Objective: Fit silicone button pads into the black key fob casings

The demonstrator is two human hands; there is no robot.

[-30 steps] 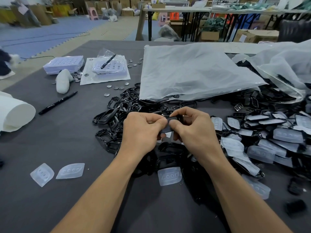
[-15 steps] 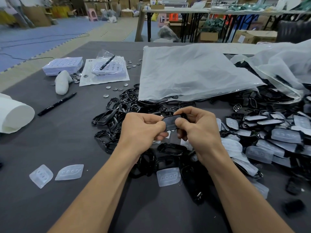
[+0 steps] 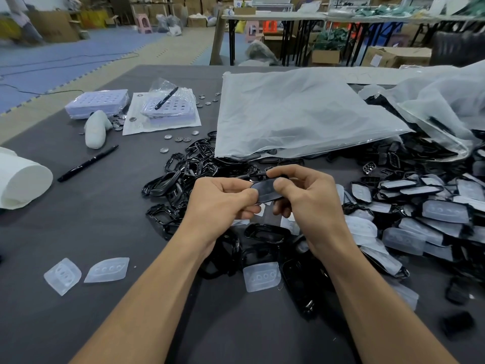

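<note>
1. Centre of the frame: one black casing (image 3: 265, 191) is held just above the surface (image 3: 78, 219) between two bare hands. The left grip (image 3: 223, 200) is clamped on its left end, thumb on top and fingers curled under. The right grip (image 3: 309, 203) pinches the right end, thumb pressed on the upper face.
2. A sliver of pale material shows just under the casing between the grips. It is likely the silicone pad, though I cannot tell whether it is seated.
3. The step in hand looks like pressing a pad home. To do it well, line the button bumps up with the casing's openings first, then work the thumbs round the rim rather than only the middle — soft silicone will probably buckle if one edge is forced.
4. Support the casing from below with the fingers so the thin frame does not flex.
5. Check that the pad's edge lies flush all round before adding the piece to the heap of fitted casings (image 3: 420, 214) at the right of the frame.
6. Supplies are close — a loose pad (image 3: 261, 277) at bottom centre, two more pads (image 3: 107, 269) at lower left, and empty casings (image 3: 189, 166) piled just beyond the left grip.
</note>
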